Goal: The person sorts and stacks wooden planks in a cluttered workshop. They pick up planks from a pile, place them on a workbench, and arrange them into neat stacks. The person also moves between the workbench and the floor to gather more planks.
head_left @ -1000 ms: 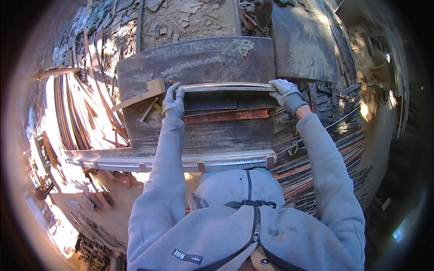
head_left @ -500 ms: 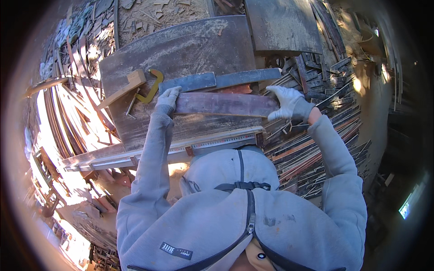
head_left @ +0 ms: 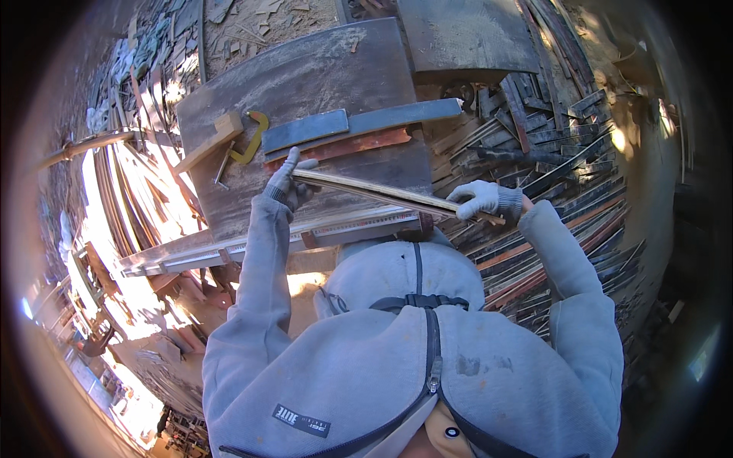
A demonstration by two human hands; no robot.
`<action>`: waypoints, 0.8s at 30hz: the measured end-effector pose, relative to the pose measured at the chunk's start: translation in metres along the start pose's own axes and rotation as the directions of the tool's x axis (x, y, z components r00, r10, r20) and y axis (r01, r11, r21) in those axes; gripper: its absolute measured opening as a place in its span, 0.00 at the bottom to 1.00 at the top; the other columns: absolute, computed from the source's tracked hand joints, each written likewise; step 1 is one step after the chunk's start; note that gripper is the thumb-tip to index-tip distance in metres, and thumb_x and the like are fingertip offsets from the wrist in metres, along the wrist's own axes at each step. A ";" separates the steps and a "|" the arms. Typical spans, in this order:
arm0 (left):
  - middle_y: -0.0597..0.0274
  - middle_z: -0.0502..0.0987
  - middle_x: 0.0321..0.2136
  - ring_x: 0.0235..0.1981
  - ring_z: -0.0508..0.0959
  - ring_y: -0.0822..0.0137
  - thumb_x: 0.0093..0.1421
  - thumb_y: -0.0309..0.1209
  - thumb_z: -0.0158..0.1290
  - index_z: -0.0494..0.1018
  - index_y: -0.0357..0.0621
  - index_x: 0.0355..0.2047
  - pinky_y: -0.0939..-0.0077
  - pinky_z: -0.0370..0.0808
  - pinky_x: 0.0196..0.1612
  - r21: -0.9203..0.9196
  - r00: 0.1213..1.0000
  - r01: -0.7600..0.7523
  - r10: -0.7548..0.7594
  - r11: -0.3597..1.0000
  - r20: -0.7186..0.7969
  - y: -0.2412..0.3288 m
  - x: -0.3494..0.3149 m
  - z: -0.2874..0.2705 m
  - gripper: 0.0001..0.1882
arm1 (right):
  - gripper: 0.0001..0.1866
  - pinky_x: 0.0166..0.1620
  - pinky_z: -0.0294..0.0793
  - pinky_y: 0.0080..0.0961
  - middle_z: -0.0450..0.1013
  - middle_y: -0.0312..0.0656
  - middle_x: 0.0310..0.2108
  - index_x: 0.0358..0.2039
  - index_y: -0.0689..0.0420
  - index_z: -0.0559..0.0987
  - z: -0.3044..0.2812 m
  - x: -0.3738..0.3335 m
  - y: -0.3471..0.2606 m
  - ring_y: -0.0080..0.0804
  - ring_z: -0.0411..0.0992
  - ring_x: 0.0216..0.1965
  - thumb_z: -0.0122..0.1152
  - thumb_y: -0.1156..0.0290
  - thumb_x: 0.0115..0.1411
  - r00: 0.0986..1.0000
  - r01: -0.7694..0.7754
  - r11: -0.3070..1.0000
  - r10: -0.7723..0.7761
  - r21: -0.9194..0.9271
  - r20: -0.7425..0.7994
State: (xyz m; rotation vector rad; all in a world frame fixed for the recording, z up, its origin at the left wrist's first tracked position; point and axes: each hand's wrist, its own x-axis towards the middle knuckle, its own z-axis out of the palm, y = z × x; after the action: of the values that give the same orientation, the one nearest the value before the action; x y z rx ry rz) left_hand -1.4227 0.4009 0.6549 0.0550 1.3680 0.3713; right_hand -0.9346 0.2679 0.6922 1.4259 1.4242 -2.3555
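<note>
fingers [head_left: 292, 159] of the left hand [head_left: 285, 183] pinch one end of the wooden strip [head_left: 374, 189], which slants towards four o'clock, where the right hand [head_left: 482, 200] pinches it. it is probably light, stiff, best held near both ends; one piece or two stacked, i cannot tell. on the tabletop [head_left: 328, 76], from ten to twelve o'clock: one pale block [head_left: 214, 143], one yellow clamp [head_left: 259, 140], two blue-grey boards [head_left: 305, 130], one reddish board [head_left: 359, 144].

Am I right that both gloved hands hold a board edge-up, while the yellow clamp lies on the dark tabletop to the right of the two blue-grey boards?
Not quite: the head view shows the yellow clamp to the left of the two blue-grey boards. It does lie on the dark tabletop, and the left hand and right hand do hold a board edge-up.
</note>
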 end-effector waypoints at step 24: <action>0.53 0.63 0.76 0.77 0.60 0.47 0.50 0.55 0.74 0.60 0.57 0.78 0.50 0.52 0.80 0.811 0.247 -0.278 0.778 -0.514 0.578 -0.061 0.012 0.083 0.58 | 0.50 0.67 0.73 0.43 0.73 0.52 0.59 0.64 0.56 0.76 -0.040 -0.102 0.060 0.55 0.72 0.63 0.86 0.53 0.39 0.823 -0.334 0.697 -0.114 -0.635 -0.557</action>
State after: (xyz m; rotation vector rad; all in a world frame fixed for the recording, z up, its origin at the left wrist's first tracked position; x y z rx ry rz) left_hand -1.3268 0.3612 0.6459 2.4580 1.5516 0.3465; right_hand -0.8217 0.2220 0.7190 1.8938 1.9717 -1.0355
